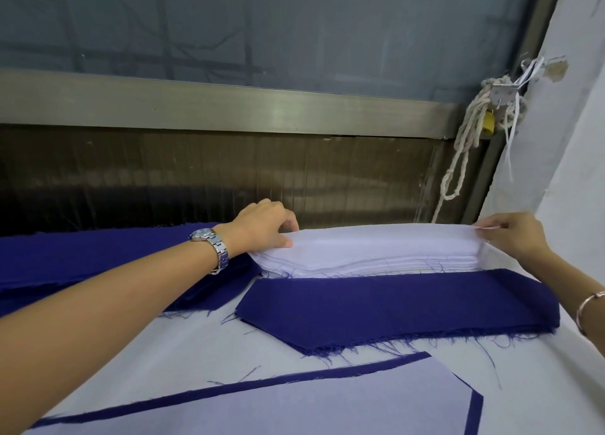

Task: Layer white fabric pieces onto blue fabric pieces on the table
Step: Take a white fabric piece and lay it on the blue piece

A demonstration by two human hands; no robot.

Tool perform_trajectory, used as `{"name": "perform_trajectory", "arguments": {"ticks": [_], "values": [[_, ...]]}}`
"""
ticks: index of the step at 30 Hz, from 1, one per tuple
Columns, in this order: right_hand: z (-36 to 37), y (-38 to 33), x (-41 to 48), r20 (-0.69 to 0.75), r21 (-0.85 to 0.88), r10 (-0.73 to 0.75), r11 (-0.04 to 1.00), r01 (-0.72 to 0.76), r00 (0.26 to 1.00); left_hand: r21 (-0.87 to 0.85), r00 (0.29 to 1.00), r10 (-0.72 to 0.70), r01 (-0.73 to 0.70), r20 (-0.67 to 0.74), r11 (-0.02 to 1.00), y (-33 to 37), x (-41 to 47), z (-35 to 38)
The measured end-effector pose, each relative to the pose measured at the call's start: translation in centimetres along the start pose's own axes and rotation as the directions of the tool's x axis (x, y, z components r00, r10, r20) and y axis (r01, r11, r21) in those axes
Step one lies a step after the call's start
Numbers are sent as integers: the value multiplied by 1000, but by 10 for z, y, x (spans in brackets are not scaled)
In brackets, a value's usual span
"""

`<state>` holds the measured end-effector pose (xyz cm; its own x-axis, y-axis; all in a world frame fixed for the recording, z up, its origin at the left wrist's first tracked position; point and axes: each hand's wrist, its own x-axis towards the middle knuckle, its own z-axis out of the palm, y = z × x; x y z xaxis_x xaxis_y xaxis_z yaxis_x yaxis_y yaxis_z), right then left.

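A stack of white fabric pieces (383, 249) lies at the far side of the table. My left hand (265, 226) pinches the top white piece at the stack's left end. My right hand (514, 235) pinches the same top piece at the right end, lifting its edge slightly. Just in front of the white stack sits a stack of blue fabric pieces (399, 307) with frayed edges. Nearest me lies a blue piece (473, 416) with a white piece (327, 405) layered on it, leaving a blue border showing.
More blue fabric (98, 254) is piled at the left under my left forearm. The table (196, 346) is covered in white cloth. A window frame (229, 107) runs behind the table, and a knotted rope (465, 153) hangs by the white wall at right.
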<state>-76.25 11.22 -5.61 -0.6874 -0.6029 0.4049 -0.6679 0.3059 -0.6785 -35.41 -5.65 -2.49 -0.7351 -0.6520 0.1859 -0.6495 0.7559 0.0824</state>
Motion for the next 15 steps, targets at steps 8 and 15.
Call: {"name": "perform_trajectory", "arguments": {"ticks": [8,15], "values": [[-3,0,0,-25,89,64,994,-61,998,-7,973,26,-28,-228,1000,-2,-8,1],[-17,-12,-1,-52,212,65,976,-52,997,-419,937,-58,-98,-343,903,-2,-31,-28]]}}
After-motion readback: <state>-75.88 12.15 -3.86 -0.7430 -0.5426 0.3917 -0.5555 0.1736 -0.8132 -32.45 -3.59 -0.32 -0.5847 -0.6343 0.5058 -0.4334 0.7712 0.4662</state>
